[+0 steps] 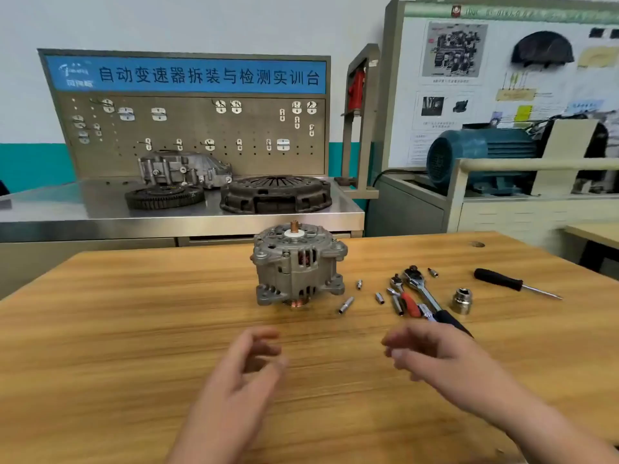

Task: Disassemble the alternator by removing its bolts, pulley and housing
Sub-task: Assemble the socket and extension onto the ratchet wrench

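A grey cast alternator [298,266] stands upright on the wooden table [134,313], its copper-coloured pulley [296,303] underneath and a copper shaft end [294,226] on top. My left hand [248,366] hovers over the table in front of it, fingers apart and curled, holding nothing. My right hand [432,353] hovers to the right at the same distance, also empty with fingers spread. Both hands are blurred and apart from the alternator.
Right of the alternator lie small sockets [345,305], two ratchet wrenches [422,289], a large socket [461,300] and a black-handled screwdriver [512,283]. Behind the table stands a steel bench [187,219] with a clutch cover [276,194], a gear ring [164,196] and a pegboard.
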